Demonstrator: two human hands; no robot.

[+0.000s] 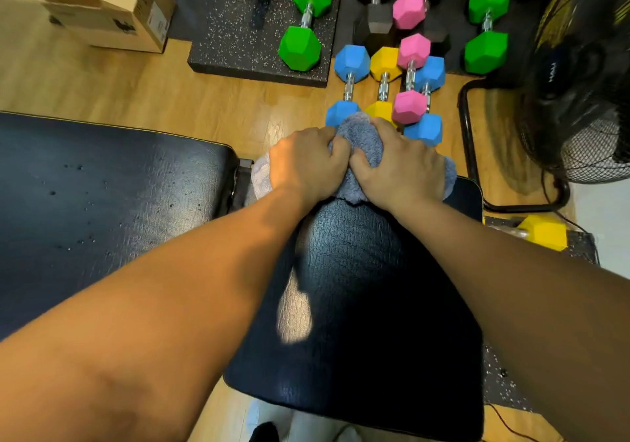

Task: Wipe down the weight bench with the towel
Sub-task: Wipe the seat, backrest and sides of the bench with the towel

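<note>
The cardboard box (112, 8) at the upper left sits on the wood floor (102, 83) with a flap raised, but what it holds cannot be seen. Both hands press a bunched grey-blue terry towel (358, 155) onto the far edge of the weight bench's black seat pad (358, 305): the left hand (310, 165) and the right hand (402, 168) lie side by side, thumbs touching, fingers curled into the fluffy cloth, gripping it. The towel spills slightly past the pad's far edge and its left corner. To the left, across a narrow gap with a metal bracket, lies the long back pad (102, 196), its grained vinyl dotted with small droplets. Just beyond the towel, hex dumbbells crowd the floor: a blue dumbbell (347, 86), a yellow one (385, 80) and a pink one (410, 80) with chrome handles. A green dumbbell (306, 18) rests on a speckled rubber mat (238, 42). A black floor fan (586, 83) stands close on the right, leaving open floor mainly toward the upper left.
</note>
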